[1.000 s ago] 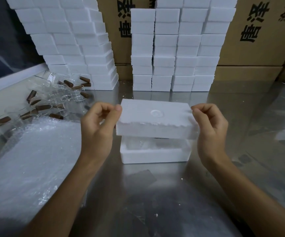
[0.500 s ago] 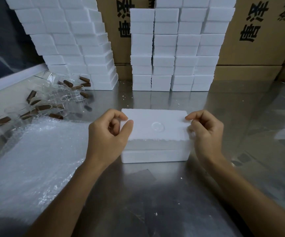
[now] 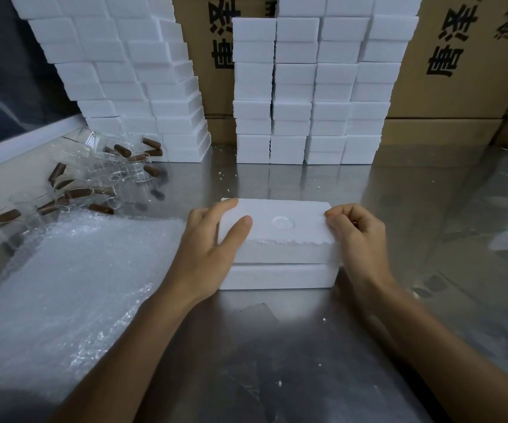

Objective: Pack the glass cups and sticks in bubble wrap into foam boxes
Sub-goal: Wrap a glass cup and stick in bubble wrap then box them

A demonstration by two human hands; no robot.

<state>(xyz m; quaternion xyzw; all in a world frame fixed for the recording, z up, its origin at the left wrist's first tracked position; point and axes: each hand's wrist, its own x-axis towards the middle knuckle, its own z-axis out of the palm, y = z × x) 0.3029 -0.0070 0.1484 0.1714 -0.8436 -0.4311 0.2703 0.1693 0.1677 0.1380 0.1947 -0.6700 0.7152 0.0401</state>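
A white foam box (image 3: 280, 276) sits on the steel table in front of me, with its foam lid (image 3: 286, 230) resting on top. My left hand (image 3: 210, 248) grips the lid's left end, thumb on top. My right hand (image 3: 359, 236) holds the lid's right end with curled fingers. The inside of the box is hidden. Glass cups with brown sticks (image 3: 100, 181) lie in a loose heap at the far left. A sheet of bubble wrap (image 3: 63, 285) is spread on the table to the left of the box.
Stacks of white foam boxes (image 3: 307, 93) stand at the back centre, and a leaning stack (image 3: 130, 77) at the back left. Cardboard cartons (image 3: 460, 56) with black print rise behind them. Small foam crumbs dot the steel table (image 3: 277, 361).
The lid was held above the open box a second ago; both hands brought it down onto the box. My left thumb now lies on the lid's top.
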